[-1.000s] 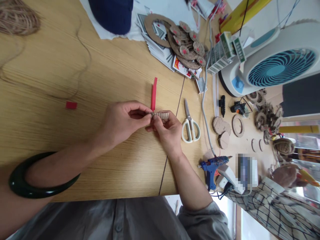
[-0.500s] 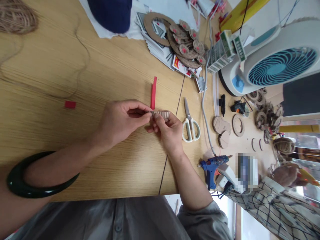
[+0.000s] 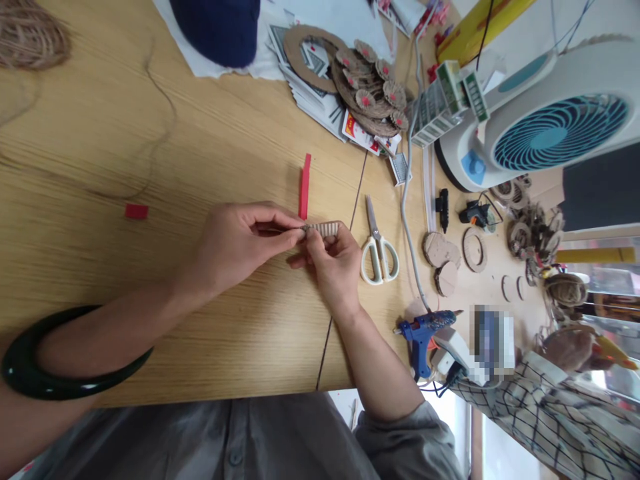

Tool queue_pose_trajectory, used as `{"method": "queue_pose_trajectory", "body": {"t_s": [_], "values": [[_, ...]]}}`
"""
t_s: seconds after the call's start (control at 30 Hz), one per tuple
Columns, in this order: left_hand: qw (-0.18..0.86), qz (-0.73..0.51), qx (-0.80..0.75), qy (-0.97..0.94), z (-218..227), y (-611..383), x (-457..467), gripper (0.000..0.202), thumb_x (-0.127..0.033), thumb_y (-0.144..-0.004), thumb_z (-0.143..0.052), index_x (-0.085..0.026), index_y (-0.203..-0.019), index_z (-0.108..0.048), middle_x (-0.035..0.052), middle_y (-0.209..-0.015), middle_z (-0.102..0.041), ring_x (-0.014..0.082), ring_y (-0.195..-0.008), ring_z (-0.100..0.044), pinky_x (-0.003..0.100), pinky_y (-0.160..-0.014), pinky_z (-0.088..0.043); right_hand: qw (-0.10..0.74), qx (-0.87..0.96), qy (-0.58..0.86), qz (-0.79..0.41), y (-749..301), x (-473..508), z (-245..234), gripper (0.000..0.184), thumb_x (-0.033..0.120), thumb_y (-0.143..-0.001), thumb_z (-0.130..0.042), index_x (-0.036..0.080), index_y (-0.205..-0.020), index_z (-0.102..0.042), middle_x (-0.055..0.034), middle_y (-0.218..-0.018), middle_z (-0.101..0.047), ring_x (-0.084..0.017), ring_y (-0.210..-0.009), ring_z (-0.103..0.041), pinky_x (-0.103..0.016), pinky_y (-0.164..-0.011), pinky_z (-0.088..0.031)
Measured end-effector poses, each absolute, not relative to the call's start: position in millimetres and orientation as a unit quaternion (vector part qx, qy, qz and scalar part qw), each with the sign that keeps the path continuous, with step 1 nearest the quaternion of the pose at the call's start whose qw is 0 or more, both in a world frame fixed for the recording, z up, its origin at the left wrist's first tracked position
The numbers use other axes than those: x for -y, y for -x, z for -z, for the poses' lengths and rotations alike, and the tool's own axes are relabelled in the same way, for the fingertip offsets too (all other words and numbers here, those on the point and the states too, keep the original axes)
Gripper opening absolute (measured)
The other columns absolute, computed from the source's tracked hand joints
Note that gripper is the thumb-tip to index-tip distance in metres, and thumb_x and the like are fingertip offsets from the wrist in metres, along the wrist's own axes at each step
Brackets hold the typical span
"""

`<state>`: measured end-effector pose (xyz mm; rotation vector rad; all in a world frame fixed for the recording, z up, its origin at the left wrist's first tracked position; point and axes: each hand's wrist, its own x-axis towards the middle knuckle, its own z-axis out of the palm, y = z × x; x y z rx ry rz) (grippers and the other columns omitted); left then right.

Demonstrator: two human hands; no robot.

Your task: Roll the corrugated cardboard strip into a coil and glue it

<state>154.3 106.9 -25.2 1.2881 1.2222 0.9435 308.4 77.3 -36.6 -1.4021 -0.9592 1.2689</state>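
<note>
Between the fingertips of both hands is a small strip of corrugated cardboard (image 3: 327, 229), its ridges showing on the right part. My left hand (image 3: 250, 243) pinches the strip's left end between thumb and fingers. Thumb and curled fingers of my right hand (image 3: 334, 263) grip its right part, hiding some of it. Just beyond the fingertips lies a narrow red paper strip (image 3: 305, 187). A short red piece (image 3: 137, 211) rests on the table farther left. White-handled scissors (image 3: 379, 250) lie right of my right hand, blades pointing away.
A blue glue gun (image 3: 425, 333) lies at the right by a power strip. Cardboard rings with paper flowers (image 3: 370, 93) sit at the back, near a fan (image 3: 555, 133). Twine (image 3: 33, 33) lies far left. A person in a checked sleeve (image 3: 545, 407) is at the right.
The view has shifted slightly, so things on the table appear a little farther left. Both hands keep hold of the cardboard strip, with only slight finger movement.
</note>
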Motion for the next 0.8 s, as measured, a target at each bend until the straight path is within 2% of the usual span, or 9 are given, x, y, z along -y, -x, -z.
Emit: {"method": "queue_pose_trajectory", "body": {"t_s": [0.2,0.33,0.5,0.63,0.8], "values": [[0.572,-0.402,-0.496,-0.515,26.7,-153.3,-109.0,0.009,-0.035,-0.077,-0.085,-0.03,-0.085,-0.087,0.0004,-0.098,-0.088,0.0256,-0.096,-0.081,0.033,-0.091,-0.064,0.504,0.397,0.585,-0.497,-306.9,-76.3,35.2,0.033,0.045,-0.087,-0.082,0.024,-0.083,-0.057,0.0087,-0.066,-0.067,-0.009,-0.049,-0.069,-0.018,-0.045,-0.057],[0.588,-0.41,-0.49,-0.496,37.0,-152.7,-109.8,0.012,-0.038,-0.077,-0.089,-0.032,-0.087,-0.089,-0.0003,-0.096,-0.088,0.0248,-0.093,-0.081,0.031,-0.086,-0.064,0.516,0.408,0.581,-0.479,-305.9,-75.0,35.1,0.03,0.041,-0.088,-0.081,0.024,-0.082,-0.056,0.0097,-0.065,-0.065,-0.008,-0.047,-0.068,-0.016,-0.044,-0.055],[0.563,-0.415,-0.494,-0.517,38.1,-152.2,-109.2,0.009,-0.036,-0.083,-0.085,-0.03,-0.089,-0.09,-0.0009,-0.09,-0.087,0.0206,-0.085,-0.08,0.027,-0.079,-0.062,0.509,0.424,0.577,-0.477,-306.3,-75.5,35.4,0.031,0.041,-0.089,-0.08,0.024,-0.083,-0.056,0.0084,-0.068,-0.07,-0.008,-0.051,-0.069,-0.017,-0.047,-0.058],[0.543,-0.411,-0.508,-0.527,27.8,-154.1,-107.9,0.011,-0.03,-0.082,-0.081,-0.026,-0.087,-0.089,-0.0006,-0.087,-0.087,0.02,-0.084,-0.081,0.025,-0.077,-0.063,0.507,0.425,0.571,-0.486,-306.7,-76.3,36.2,0.028,0.04,-0.09,-0.079,0.024,-0.083,-0.057,0.0077,-0.07,-0.071,-0.008,-0.05,-0.07,-0.019,-0.048,-0.06],[0.543,-0.417,-0.502,-0.528,27.9,-154.7,-109.0,0.011,-0.03,-0.081,-0.08,-0.027,-0.086,-0.088,-0.0005,-0.087,-0.087,0.0197,-0.083,-0.08,0.025,-0.076,-0.062,0.509,0.422,0.57,-0.488,-307.4,-76.4,39.2,0.03,0.043,-0.09,-0.08,0.023,-0.085,-0.058,0.0073,-0.07,-0.071,-0.008,-0.049,-0.07,-0.018,-0.046,-0.058]]}}
